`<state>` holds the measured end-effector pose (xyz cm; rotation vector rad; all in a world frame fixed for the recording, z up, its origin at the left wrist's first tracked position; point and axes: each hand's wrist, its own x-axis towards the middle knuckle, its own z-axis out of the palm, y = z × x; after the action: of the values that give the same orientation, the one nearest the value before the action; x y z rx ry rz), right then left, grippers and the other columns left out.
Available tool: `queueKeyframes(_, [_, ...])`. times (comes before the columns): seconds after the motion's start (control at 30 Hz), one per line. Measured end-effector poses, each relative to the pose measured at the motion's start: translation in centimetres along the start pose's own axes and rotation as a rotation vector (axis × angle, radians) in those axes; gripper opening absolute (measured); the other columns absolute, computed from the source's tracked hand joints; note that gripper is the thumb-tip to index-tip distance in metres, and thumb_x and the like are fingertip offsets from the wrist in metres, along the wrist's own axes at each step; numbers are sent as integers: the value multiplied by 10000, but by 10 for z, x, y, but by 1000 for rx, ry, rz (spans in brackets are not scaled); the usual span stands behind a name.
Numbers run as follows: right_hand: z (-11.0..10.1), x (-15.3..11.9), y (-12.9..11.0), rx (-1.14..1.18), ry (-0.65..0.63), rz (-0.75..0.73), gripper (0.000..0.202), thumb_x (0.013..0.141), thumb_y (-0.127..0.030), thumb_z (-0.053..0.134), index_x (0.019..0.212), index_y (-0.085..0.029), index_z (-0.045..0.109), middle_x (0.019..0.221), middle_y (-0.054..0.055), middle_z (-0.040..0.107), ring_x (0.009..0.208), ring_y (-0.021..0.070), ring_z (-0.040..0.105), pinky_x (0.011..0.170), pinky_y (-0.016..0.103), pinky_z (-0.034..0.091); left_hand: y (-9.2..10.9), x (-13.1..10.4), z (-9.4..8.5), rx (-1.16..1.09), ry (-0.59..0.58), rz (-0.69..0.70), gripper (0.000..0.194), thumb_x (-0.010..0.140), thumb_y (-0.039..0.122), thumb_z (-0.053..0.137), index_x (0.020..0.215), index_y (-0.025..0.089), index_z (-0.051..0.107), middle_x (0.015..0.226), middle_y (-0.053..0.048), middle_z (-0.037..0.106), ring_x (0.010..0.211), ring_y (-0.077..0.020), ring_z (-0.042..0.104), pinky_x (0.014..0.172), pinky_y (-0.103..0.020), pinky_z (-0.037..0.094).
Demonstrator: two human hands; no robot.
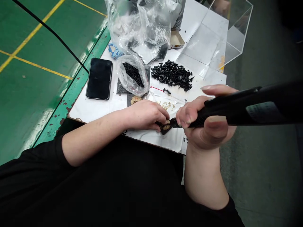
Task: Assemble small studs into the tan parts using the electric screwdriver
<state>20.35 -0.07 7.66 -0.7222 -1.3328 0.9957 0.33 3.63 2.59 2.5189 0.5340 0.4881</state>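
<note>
My right hand (pixel 205 123) is wrapped round a black cylindrical power tool (pixel 236 108), whose narrow tip points left. That tip meets a small dark piece with a tan round top (pixel 166 125) near the table's front edge. The fingers of my left hand (pixel 149 115) are closed on this small piece from the left. Just behind the hands, tiny gold-coloured rings (pixel 167 105) lie scattered on a white sheet. What sits directly under my left fingertips is hidden.
A pile of black parts (pixel 172 75), an open bag of small black pieces (pixel 133 75) and a phone (pixel 99 78) lie on the table (pixel 94 110). Large plastic bags (pixel 142 28) stand behind. A clear acrylic box (pixel 203 44) is at the back right.
</note>
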Motion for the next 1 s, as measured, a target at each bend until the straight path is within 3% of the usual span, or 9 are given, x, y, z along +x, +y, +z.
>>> queueKeyframes(0.23, [-2, 0, 0, -58, -10, 19, 497, 833, -708, 891, 1010, -321, 634, 605, -103, 540, 408, 126, 469, 404, 284, 447, 0, 0, 0, 4, 10, 8, 221, 969, 306, 849, 1188, 321, 873, 1332, -5, 834, 1152, -234, 794, 843, -298, 547])
queueKeyframes(0.4, [1, 0, 0, -44, -2, 25, 444, 870, -669, 880, 1007, -318, 647, 625, -94, 556, 424, 126, 486, 415, 284, 454, -2, 0, 2, 5, 17, 15, 199, 975, 327, 846, 1172, 321, 873, 1336, -6, 833, 1158, -236, 799, 858, -301, 557])
queueKeyframes(0.57, [-2, 2, -6, 14, 34, 12, 462, 860, -629, 899, 1167, -324, 737, 667, -73, 621, 443, 134, 527, 431, 298, 488, -5, -1, 4, 13, 26, 14, 187, 965, 344, 861, 1147, 302, 873, 1347, -25, 831, 1116, -235, 811, 828, -293, 559])
queueKeyframes(0.67, [-19, -2, -15, -118, 56, 63, 599, 862, -664, 894, 1330, -330, 727, 840, -21, 732, 629, 174, 681, 619, 344, 620, -4, -3, 4, 6, 29, 3, 202, 976, 374, 856, 1162, 295, 867, 1393, -28, 816, 1148, -239, 810, 873, -296, 576])
queueKeyframes(0.77, [-42, -13, -19, -440, -129, 250, 458, 903, -550, 896, 1263, -288, 790, 1046, 30, 801, 877, 205, 761, 812, 367, 650, -3, -4, 4, -24, 31, -13, 225, 998, 399, 835, 1187, 280, 856, 1402, -49, 811, 1165, -241, 809, 909, -301, 589])
queueKeyframes(0.87, [-58, -28, -10, -771, -396, 385, 149, 950, -352, 855, 1077, -274, 856, 1119, 37, 815, 907, 193, 753, 839, 348, 618, -2, -3, 4, -58, 28, -18, 268, 1022, 416, 812, 1238, 258, 833, 1379, -71, 817, 1174, -235, 806, 951, -297, 593])
queueKeyframes(1.0, [-60, -43, 7, -853, -396, 358, 70, 992, -241, 777, 985, -257, 845, 1082, 45, 825, 978, 214, 767, 937, 365, 596, -3, -3, 7, -66, 35, -47, 407, 1010, 474, 826, 1337, 235, 782, 1316, -96, 831, 1181, -242, 803, 1006, -313, 602])
